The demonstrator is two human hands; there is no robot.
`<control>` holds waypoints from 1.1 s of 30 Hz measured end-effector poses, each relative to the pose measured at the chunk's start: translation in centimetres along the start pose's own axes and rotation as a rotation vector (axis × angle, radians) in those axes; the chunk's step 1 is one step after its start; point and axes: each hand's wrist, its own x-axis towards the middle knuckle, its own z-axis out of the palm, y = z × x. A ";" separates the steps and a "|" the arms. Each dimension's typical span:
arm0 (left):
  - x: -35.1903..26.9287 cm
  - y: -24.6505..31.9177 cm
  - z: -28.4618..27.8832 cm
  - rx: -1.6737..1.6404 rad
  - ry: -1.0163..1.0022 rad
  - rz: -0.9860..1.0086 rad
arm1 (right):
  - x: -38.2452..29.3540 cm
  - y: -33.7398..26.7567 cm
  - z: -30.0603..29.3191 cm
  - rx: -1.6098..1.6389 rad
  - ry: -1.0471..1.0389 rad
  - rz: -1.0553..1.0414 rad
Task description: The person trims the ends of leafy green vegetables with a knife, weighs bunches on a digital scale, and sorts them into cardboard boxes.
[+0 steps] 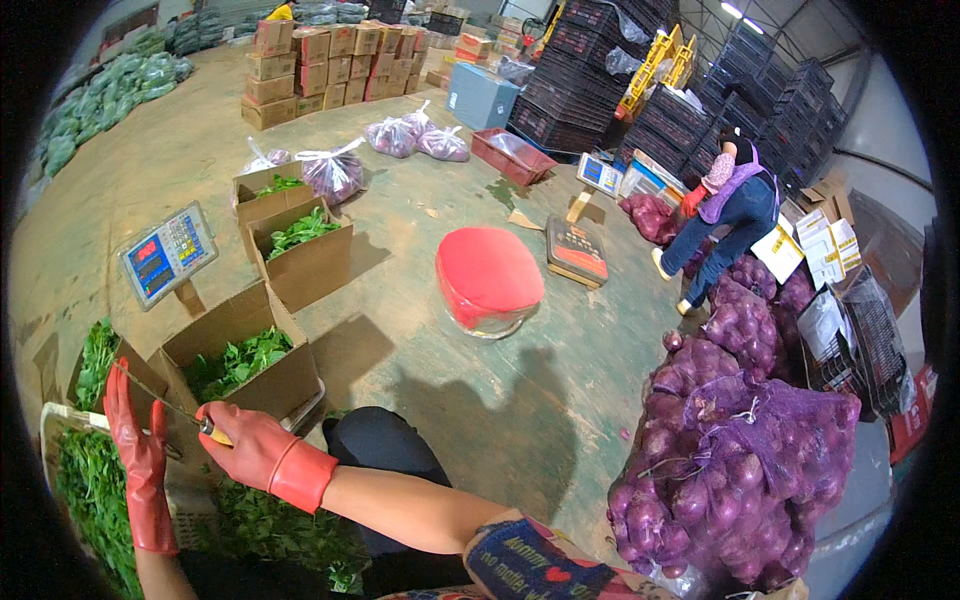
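My right hand (pixel 259 450), in a red rubber glove, is closed round the yellow handle of a thin-bladed tool (pixel 169 405), probably a knife. The blade points up and left, towards my left hand (pixel 139 450). That hand, gloved alike, is upright with the fingers extended; whether it touches the blade tip I cannot tell. Beside it on the left a crate holds leafy greens (pixel 94 487). Just beyond my hands, an open cardboard box (pixel 292 375) with greens stands on a scale, whose display (pixel 169 255) is lit. More loose greens (pixel 277 517) lie below my right hand.
Two more boxes of greens (pixel 311 270) stand ahead, near bagged onions (pixel 334 176). A red padded stool (pixel 491 274) is mid-floor, a platform scale (pixel 576 251) beyond it. Net sacks of red onions (pixel 720 465) line the right. Another person (pixel 731 202) bends over sacks there. Stacked crates (pixel 570 82) stand behind.
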 end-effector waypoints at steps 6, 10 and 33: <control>0.0 1.4 0.7 0.007 0.017 0.010 | -0.7 0.9 -0.3 -0.026 -0.018 0.010; 0.1 1.5 0.2 0.054 0.022 -0.005 | -0.4 0.6 -0.5 -0.029 -0.041 -0.002; -3.0 -4.1 -5.6 0.074 0.273 -0.260 | -1.3 -0.8 0.9 0.079 -0.132 -0.057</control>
